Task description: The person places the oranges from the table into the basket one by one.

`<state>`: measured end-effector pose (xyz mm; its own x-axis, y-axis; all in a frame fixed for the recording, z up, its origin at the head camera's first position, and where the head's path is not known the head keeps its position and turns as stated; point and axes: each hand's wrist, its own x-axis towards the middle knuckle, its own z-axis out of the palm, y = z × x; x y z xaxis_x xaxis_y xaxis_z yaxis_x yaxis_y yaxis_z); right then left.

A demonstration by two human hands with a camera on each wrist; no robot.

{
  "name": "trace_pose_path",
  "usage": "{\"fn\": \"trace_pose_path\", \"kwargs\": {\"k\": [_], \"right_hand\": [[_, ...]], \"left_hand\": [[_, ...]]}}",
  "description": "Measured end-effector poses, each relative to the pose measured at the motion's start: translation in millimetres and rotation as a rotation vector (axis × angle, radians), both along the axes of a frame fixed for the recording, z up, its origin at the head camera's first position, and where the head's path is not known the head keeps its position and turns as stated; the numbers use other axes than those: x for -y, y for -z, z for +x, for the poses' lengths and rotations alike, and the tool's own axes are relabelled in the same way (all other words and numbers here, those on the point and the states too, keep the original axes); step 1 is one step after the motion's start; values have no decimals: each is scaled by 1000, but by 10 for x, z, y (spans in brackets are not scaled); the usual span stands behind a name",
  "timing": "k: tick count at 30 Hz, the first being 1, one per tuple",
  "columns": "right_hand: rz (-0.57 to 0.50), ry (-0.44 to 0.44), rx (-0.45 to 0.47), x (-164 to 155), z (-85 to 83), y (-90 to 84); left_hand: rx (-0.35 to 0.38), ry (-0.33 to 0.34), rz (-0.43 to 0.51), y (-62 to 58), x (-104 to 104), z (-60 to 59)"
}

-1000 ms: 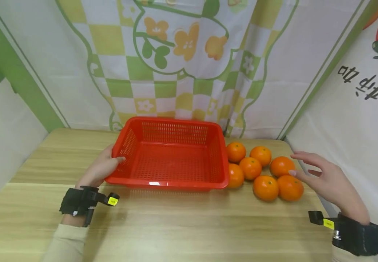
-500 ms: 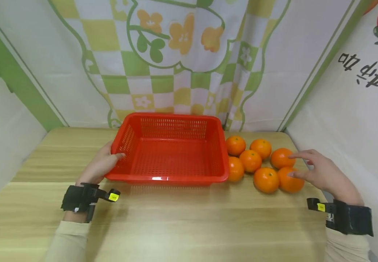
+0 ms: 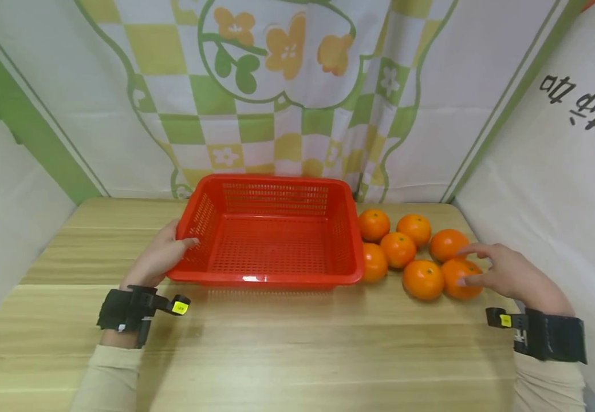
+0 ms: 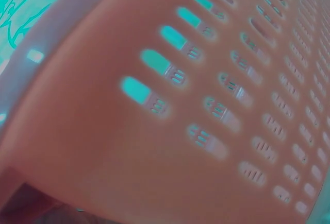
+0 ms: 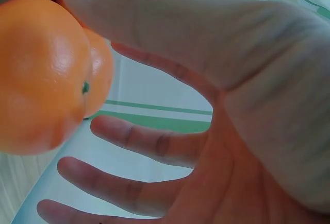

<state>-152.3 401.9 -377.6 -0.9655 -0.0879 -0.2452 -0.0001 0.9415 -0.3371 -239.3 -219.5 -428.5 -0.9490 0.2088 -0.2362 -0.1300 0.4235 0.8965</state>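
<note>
A red plastic basket [image 3: 282,279] with slotted walls and nothing in it stands mid-table. My left hand [image 3: 159,256] grips its left rim, thumb inside the wall. The left wrist view is filled by the slotted basket wall [image 4: 98,126]. Several oranges lie loose to the right of the basket. My right hand [image 3: 516,276] is at the front right orange [image 3: 458,281], its thumb and index finger spread over the fruit's right side. Just behind lies another orange [image 3: 449,245]. In the right wrist view the fingers are apart beside an orange [image 5: 41,80]; contact is unclear.
The wooden table [image 3: 297,349] runs back to a checked, flowered curtain [image 3: 256,126]. White panels with green edging stand on both sides, the right panel [image 3: 560,189] close to my right hand. Other oranges [image 3: 398,250] sit against or near the basket's right side.
My right hand has moved left and lower over the front right orange, its thumb and index finger coming closer around it. My left hand keeps its hold on the basket, which stays put.
</note>
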Motion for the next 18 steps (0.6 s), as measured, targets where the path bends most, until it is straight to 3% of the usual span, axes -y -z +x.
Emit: {"fn": "trace_pose_path", "kwargs": {"k": [18], "right_hand": [[-6,-10,33,67,-58,125]], "left_hand": [[3,3,7,-38,-6,11]]}}
